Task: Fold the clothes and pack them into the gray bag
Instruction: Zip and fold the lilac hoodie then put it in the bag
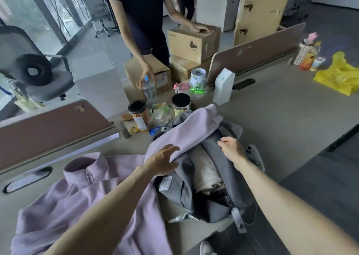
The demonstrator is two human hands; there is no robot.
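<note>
Purple top (81, 206) not folded yet: most lies on worktop (281, 118), one part hangs over open gray bag (172, 196). Pale rolled cloth (206, 169) already inside. Left grip (163, 161) spread, rests on purple top; right grip (232, 149) pinches bag edge. Folding, packing left

Dim daylight from left windows — soft blur, edges warped.
</note>
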